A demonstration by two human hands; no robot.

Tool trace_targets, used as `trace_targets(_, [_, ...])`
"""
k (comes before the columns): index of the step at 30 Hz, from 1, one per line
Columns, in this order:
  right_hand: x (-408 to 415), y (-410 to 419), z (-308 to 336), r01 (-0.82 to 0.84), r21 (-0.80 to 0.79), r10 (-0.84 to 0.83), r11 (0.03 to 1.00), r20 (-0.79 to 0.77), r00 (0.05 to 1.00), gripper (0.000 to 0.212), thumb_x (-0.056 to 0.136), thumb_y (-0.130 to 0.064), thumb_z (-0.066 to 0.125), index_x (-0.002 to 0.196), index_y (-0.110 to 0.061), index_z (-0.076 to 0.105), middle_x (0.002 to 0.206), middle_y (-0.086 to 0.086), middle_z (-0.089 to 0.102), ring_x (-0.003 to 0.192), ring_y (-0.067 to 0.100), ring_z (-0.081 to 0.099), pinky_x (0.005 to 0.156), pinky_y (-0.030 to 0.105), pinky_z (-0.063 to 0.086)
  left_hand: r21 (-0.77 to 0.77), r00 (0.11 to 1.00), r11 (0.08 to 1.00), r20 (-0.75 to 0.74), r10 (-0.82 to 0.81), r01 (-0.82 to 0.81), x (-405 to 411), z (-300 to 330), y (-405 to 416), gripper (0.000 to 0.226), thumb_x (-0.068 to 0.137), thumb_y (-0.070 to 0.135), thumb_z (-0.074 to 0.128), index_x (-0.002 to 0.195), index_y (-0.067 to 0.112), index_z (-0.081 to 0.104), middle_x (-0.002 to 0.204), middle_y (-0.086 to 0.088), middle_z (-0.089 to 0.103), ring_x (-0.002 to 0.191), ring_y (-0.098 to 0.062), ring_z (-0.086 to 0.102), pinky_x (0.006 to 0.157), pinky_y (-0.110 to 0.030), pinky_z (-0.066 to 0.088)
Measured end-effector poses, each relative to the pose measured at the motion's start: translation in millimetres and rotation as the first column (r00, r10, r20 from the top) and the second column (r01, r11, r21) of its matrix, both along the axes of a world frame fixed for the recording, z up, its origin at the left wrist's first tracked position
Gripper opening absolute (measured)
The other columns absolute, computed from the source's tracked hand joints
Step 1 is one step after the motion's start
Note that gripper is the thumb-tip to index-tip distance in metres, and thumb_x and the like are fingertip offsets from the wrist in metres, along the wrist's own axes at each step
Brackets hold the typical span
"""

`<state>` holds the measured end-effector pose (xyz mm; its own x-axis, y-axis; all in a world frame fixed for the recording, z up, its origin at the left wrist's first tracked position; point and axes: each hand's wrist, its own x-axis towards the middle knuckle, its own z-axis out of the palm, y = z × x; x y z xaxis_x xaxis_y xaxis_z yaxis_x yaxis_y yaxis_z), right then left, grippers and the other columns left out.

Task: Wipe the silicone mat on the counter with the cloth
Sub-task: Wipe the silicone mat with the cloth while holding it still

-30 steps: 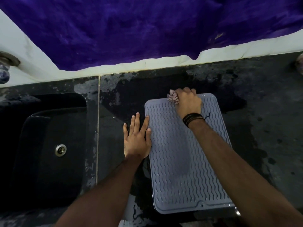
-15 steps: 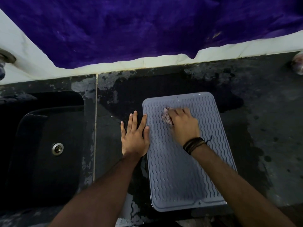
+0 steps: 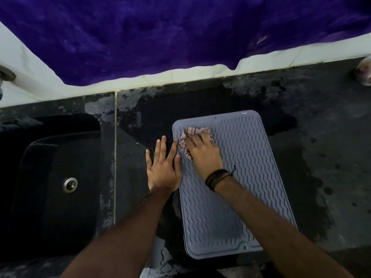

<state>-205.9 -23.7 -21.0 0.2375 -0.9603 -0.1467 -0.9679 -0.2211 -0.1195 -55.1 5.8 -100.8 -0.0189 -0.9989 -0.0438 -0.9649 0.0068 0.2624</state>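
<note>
Mat (image 3: 241, 177) flat on dark wet counter (image 3: 321, 137), right of sink (image 3: 50, 187). Right hand (image 3: 202, 153) curled over cloth (image 3: 185, 142), pressing it onto mat's far-left corner. Left hand (image 3: 162, 167) spread flat, fingers straight, on counter along mat's left edge. Mat's right and near parts uncovered. Counter bare right of mat.

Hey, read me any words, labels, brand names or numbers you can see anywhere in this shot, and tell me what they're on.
None can be read. The grey silicone mat shows only moulded wavy ridges; a small raised mark at its near edge is too small to read. The cloth, black counter and sink carry no text.
</note>
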Motion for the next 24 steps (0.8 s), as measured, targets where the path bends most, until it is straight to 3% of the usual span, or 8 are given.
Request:
trace_targets(5, [-4, 8, 16, 0.01, 0.027, -0.01, 1.0, 0.033, 0.999, 0.043, 0.09, -0.02, 0.053, 0.133, -0.019, 0.051, 0.134, 0.005, 0.053, 0.129, 0.027, 0.041, 0.094, 0.042, 0.045, 0.001, 1.0, 1.0, -0.006, -0.005, 0.005, 0, 0, 0, 0.056, 0.105, 0.049, 0.015, 0.16, 0.038, 0.018, 0.17, 0.003, 0.006, 0.157, -0.014, -0.002, 0.125, -0.053, 0.003])
trace_targets(8, [4, -27, 24, 0.089, -0.085, -0.085, 0.992, 0.049, 0.995, 0.039, 0.089, -0.014, 0.054, 0.127, -0.019, 0.055, 0.124, 0.005, 0.057, 0.121, 0.026, 0.046, 0.084, 0.038, 0.049, 0.01, 1.0, 1.0, -0.014, -0.005, 0.005, 1, 0, -1, 0.056, 0.106, 0.05, 0.012, 0.16, 0.039, 0.017, 0.17, 0.003, 0.006, 0.156, -0.013, -0.003, 0.125, -0.053, 0.003])
trace_targets(13, [32, -57, 10, -0.003, -0.027, 0.003, 1.0, -0.001, 1.0, 0.038, 0.095, -0.013, 0.045, 0.132, -0.015, 0.05, 0.131, 0.007, 0.052, 0.128, 0.029, 0.038, 0.094, 0.04, 0.043, 0.005, 1.0, 1.0, 0.003, -0.002, 0.002, 1, -2, -2, 0.056, 0.106, 0.05, 0.012, 0.16, 0.038, 0.018, 0.17, 0.004, 0.007, 0.156, -0.013, -0.003, 0.125, -0.054, 0.005])
trace_targets(19, [17, -19, 3, -0.015, 0.024, 0.015, 1.0, -0.014, 1.0, 0.042, 0.095, -0.021, 0.043, 0.136, -0.015, 0.048, 0.144, 0.009, 0.046, 0.135, 0.033, 0.033, 0.106, 0.046, 0.036, 0.0, 1.0, 1.0, 0.005, 0.008, -0.008, 0, 1, 0, 0.055, 0.106, 0.048, 0.016, 0.156, 0.034, 0.033, 0.17, 0.004, 0.009, 0.157, -0.014, 0.001, 0.125, -0.053, 0.005])
trace_targets(24, [-1, -6, 20, -0.023, 0.048, 0.022, 0.999, 0.024, 0.999, 0.042, 0.091, -0.02, 0.052, 0.134, -0.019, 0.05, 0.136, 0.004, 0.051, 0.13, 0.027, 0.038, 0.097, 0.042, 0.043, 0.013, 1.0, 1.0, -0.011, 0.006, -0.006, -2, 5, 0, 0.056, 0.105, 0.05, 0.014, 0.159, 0.039, 0.021, 0.17, 0.004, 0.006, 0.156, -0.013, -0.003, 0.125, -0.053, 0.002])
